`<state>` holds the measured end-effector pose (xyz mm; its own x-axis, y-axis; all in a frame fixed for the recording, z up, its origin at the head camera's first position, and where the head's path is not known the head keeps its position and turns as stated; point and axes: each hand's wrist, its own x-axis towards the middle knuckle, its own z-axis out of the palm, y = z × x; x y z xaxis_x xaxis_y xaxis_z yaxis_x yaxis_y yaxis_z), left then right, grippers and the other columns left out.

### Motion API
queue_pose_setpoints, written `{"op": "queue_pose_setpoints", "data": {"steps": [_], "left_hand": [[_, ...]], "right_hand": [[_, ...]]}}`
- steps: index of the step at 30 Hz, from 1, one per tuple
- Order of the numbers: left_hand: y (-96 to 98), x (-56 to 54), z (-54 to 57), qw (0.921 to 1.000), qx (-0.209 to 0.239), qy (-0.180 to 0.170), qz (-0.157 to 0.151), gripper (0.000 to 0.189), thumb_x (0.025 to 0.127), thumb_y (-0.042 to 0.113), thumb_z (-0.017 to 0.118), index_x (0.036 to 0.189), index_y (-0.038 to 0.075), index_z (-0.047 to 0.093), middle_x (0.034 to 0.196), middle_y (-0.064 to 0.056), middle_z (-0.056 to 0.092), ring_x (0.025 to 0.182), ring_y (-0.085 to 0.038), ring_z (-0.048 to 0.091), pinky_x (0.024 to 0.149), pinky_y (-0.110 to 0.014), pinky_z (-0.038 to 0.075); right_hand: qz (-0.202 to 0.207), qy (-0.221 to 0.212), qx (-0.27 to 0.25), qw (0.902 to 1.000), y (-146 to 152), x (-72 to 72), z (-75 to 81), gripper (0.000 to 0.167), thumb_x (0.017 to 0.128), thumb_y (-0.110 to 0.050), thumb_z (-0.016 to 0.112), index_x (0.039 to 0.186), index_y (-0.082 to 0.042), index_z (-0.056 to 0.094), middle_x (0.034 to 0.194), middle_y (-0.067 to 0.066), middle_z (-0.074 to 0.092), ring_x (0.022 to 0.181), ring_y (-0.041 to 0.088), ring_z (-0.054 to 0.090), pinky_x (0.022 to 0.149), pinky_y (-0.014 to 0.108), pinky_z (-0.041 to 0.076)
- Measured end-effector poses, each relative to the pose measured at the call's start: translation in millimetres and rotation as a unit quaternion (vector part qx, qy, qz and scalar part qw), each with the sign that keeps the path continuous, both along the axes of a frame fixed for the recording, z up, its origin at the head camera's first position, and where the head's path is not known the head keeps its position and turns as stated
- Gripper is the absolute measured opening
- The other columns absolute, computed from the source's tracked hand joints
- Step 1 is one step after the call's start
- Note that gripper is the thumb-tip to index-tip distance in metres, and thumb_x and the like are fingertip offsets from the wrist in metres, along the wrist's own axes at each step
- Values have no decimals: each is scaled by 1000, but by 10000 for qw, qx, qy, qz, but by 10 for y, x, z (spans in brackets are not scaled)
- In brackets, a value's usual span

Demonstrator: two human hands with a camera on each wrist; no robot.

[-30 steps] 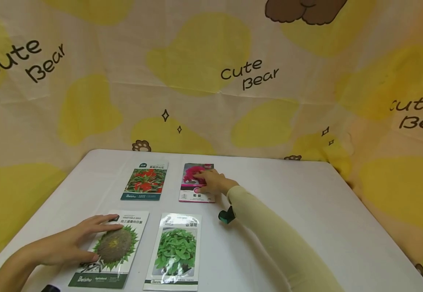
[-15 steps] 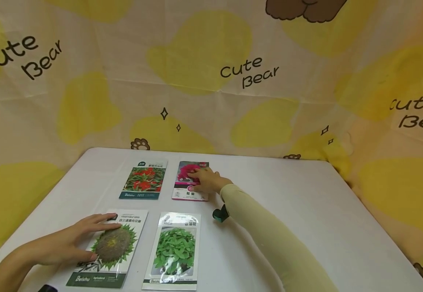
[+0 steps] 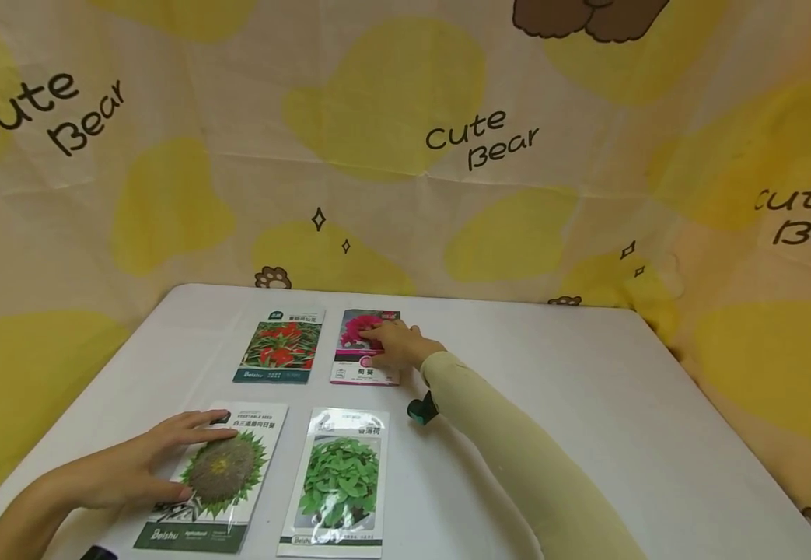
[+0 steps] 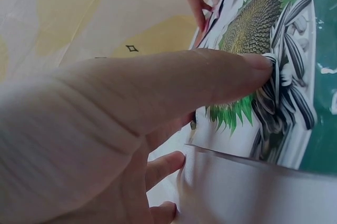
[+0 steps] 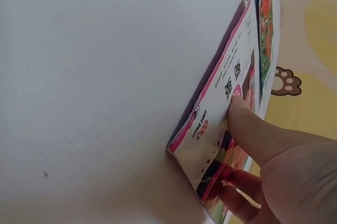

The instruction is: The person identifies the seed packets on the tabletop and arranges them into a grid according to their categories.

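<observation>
My left hand (image 3: 128, 470) rests on a sunflower seed packet (image 3: 226, 474) at the front left, fingers spread across its left side. In the left wrist view the thumb (image 4: 210, 76) lies over the printed striped seeds. Towards the back, my right hand (image 3: 400, 346) touches a seed packet with a pink flower (image 3: 345, 372), thumb and fingertips on its face. The right wrist view has the thumb (image 5: 253, 129) on the white part of this packet (image 5: 210, 113); other fingertips lie on its picture, partly hidden. A red-flower seed packet (image 3: 279, 346) lies to its left.
A seed packet with green leaves (image 3: 338, 478) lies at the front, right of the sunflower one. All packets are flat on a white table (image 3: 552, 373). A patterned yellow cloth (image 3: 377, 101) hangs behind the table. A dark wrist strap (image 3: 421, 409) shows under the right sleeve.
My right hand has slid the pink-flower packet a little left, towards the red-flower one, and then stayed there. The left hand holds its place on the sunflower packet.
</observation>
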<state>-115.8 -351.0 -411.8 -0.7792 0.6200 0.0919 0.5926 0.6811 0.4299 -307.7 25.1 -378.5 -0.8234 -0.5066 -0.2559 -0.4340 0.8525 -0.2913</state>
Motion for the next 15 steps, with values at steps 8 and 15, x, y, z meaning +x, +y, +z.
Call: {"op": "queue_pose_setpoints", "data": {"steps": [8, 15], "left_hand": [[-8, -2, 9, 9999, 141, 21, -73, 73, 84, 30, 79, 150, 26, 49, 162, 20, 28, 139, 26, 5, 93, -14, 35], [7, 10, -25, 9989, 405, 25, -227, 73, 83, 24, 80, 149, 22, 50, 162, 18, 29, 142, 23, 8, 95, -11, 32]], "right_hand": [[78, 97, -58, 9999, 17, -9, -29, 67, 96, -45, 65, 157, -32, 39, 166, 5, 32, 153, 36, 25, 121, 61, 24], [61, 57, 2, 10000, 35, 29, -51, 67, 96, -47, 63, 157, -33, 38, 167, 5, 31, 153, 35, 24, 122, 58, 24]]}}
